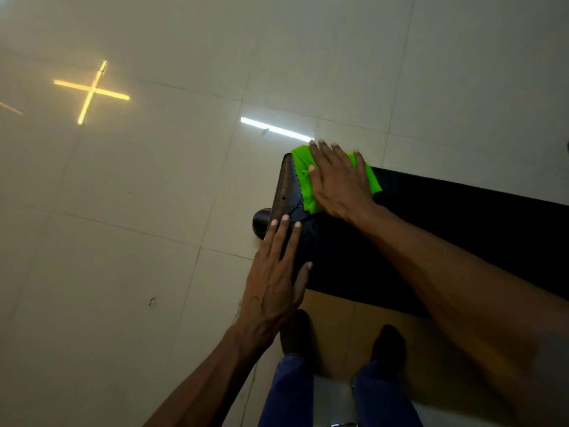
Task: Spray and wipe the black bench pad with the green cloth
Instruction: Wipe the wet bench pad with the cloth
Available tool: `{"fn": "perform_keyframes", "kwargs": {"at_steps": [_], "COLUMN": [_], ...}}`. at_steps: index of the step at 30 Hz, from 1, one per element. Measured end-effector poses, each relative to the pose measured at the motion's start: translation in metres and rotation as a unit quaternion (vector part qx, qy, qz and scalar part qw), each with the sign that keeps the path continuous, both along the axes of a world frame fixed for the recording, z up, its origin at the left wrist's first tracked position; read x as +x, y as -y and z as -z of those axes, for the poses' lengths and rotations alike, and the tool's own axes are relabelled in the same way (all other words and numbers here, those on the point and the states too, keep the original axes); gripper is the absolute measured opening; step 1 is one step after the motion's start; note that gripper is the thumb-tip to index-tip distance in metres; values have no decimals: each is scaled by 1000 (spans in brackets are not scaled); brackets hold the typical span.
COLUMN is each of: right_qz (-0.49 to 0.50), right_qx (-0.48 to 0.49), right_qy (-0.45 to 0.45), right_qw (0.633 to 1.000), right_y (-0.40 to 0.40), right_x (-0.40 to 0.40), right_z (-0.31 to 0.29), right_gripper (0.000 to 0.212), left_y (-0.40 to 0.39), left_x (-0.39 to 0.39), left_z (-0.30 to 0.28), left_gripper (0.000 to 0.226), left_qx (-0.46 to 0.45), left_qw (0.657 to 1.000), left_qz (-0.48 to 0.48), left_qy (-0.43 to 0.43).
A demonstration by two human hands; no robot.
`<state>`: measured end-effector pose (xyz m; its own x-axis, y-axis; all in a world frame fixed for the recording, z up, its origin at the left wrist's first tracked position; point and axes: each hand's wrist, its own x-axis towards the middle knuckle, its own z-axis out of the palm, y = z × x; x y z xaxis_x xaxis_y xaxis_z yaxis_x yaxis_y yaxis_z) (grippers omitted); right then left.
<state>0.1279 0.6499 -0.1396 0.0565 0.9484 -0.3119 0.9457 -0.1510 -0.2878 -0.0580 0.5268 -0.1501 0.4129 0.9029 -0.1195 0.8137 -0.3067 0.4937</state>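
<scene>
The black bench pad [446, 229] runs from the centre to the right edge, its top wet with droplets near the left end. A bright green cloth [300, 171] lies on the pad's far left corner. My right hand [335, 180] presses flat on the cloth, fingers spread, covering most of it. My left hand [274, 272] rests flat on the pad's near left edge, fingers extended, holding nothing. No spray bottle is in view.
Pale glossy floor tiles [138, 195] surround the bench and reflect ceiling lights. A dark rounded bench foot [261, 223] shows under the left end. My legs in blue trousers [286, 392] and dark shoes stand right before the bench.
</scene>
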Motion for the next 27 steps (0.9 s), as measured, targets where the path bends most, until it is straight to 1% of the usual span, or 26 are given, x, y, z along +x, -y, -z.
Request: {"fn": "perform_keyframes", "kwargs": {"at_steps": [2, 5, 7, 9, 11, 12, 14, 17, 18, 19, 20, 22, 23, 24, 25, 27], "right_qz": [-80, -198, -213, -156, -73, -51, -65, -148, -165, -170, -156, -70, -18, 25, 52, 73], "right_qx": [25, 28, 12, 5, 1, 1, 10, 39, 39, 36, 31, 42, 68, 96, 112, 101], "right_qy": [7, 30, 33, 25, 13, 10, 9, 18, 0, -38, -100, -225, -248, -235, -199, -109], "right_qw": [996, 979, 976, 987, 997, 999, 998, 988, 986, 984, 982, 971, 966, 967, 972, 986], "right_y": [12, 40, 39, 25, 6, -2, -7, 13, 22, 31, 39, 52, 57, 61, 65, 70], "right_x": [-9, 21, 45, 45, 21, 6, -16, -23, -20, -15, -9, 11, 22, 35, 49, 70], "right_z": [2, 0, -1, 1, 2, 1, 2, 2, 1, -1, -6, -17, -19, -19, -17, -9], "right_gripper": [60, 61, 61, 61, 59, 58, 59, 64, 65, 65, 63, 57, 55, 54, 54, 57], "left_y": [3, 6, 5, 5, 5, 6, 7, 7, 5, 3, -1, -15, -23, -32, -42, -65], "left_x": [-2, -5, -5, -4, -4, -4, -5, -7, -8, -9, -11, -8, -5, 3, 13, 39], "left_z": [0, -2, -4, -4, -2, -1, 0, -6, -11, -15, -19, -26, -28, -29, -29, -28], "left_gripper": [65, 64, 64, 64, 63, 63, 63, 60, 58, 57, 56, 54, 53, 52, 51, 53], "left_qx": [6, 2, 2, 2, 5, 2, -14, -22, -20, -17, -12, 6, 23, 40, 54, 74], "left_qw": [1000, 1000, 1000, 1000, 1000, 1000, 1000, 999, 998, 998, 997, 996, 996, 996, 996, 996], "left_qz": [-7, -11, -10, -9, -10, -12, -20, -39, -51, -66, -80, -91, -87, -75, -56, 5], "left_qy": [-1, -1, -1, 2, 6, 8, 17, 26, 23, 18, 17, 21, 25, 34, 43, 46]}}
